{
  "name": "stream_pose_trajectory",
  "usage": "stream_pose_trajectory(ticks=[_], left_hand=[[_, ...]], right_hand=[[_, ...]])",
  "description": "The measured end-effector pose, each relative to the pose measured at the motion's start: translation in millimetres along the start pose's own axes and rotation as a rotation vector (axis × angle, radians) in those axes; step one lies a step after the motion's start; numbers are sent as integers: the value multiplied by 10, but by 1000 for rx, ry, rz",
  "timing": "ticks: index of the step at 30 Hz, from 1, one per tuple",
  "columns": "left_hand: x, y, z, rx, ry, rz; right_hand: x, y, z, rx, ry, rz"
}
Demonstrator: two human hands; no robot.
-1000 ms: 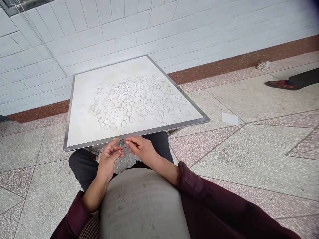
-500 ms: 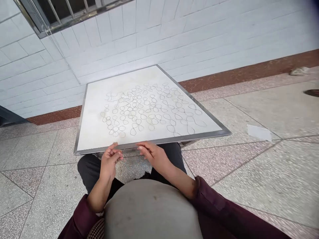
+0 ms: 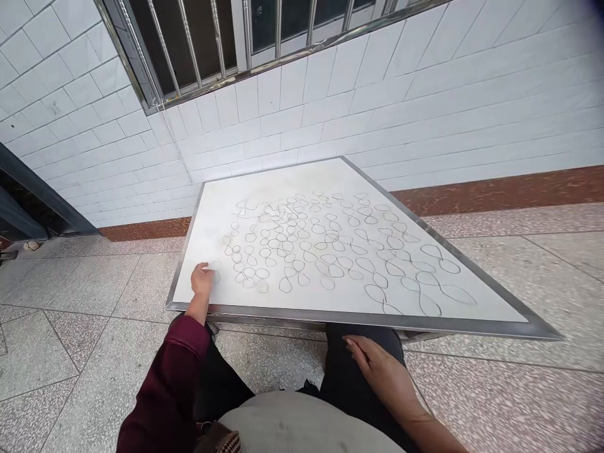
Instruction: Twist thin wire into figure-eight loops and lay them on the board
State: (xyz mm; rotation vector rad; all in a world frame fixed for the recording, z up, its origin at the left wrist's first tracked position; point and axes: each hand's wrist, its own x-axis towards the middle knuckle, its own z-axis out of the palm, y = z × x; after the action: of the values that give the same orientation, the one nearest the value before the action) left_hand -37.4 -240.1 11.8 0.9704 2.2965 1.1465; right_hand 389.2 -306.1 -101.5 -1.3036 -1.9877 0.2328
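Left hand moved onto white board, curled, grip unclear | right hand open on thigh

White glazed wall tile in running courses, upper field. Set into it: window, metal frame, vertical bars, dark panes behind. Brown-red skirting band along wall base. Floor: speckled terrazzo tiles, grey panels with pinker inlaid strips. Far left: dark door frame; small pale object on floor beside it, too small to identify.
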Motion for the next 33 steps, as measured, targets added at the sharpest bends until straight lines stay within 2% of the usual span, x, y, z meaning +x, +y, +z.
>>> stream_pose_trajectory(ticks=[4, 9, 15, 21, 26, 29, 33], left_hand=[[86, 2, 89, 74, -47, -43], [129, -5, 161, 83, -77, -22], [152, -188, 188, -46, -69, 46], [-15, -418, 151, -299, 24, 180], [-137, -533, 88, -441, 79, 258], [-175, -614, 72, -448, 155, 273], [-182, -725, 30, -347, 266, 288]], right_hand=[[-51, 44, 74, -50, 18, -45], [-26, 29, 123, -68, 6, -49], [-35, 40, 131, -81, 10, -80], [-36, 38, 136, -93, -14, -63], [-9, 8, 144, -173, 46, -215], [11, -24, 124, -202, 67, -266], [3, -78, 88, -130, 45, -259]])
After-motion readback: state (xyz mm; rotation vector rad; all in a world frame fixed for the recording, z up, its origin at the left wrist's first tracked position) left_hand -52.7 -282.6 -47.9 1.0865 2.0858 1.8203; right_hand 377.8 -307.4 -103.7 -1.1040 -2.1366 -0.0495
